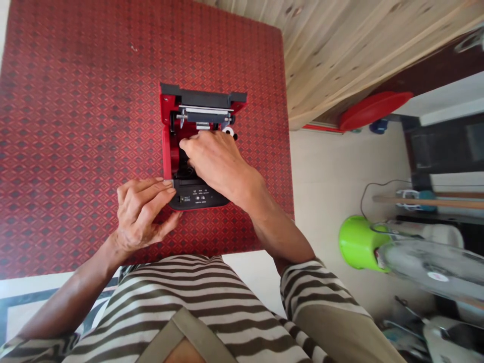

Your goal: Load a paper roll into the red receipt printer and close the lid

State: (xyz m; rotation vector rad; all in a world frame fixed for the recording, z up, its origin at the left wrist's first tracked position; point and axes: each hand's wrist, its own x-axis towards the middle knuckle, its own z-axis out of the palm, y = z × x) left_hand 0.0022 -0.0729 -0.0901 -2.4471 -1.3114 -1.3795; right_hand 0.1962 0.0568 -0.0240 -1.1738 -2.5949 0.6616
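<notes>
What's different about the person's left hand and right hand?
Place: the left hand is at the near left corner of the red-and-black machine, while the right hand reaches inside its open body.
What you can see: the left hand's fingers and thumb show, but the right hand shows mostly its back, with its fingertips largely hidden.
Same: both hands are bare and at the same machine.

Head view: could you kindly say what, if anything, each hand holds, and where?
The left hand holds the open device by its near left corner; whether the right hand grips anything inside is hidden.
</notes>
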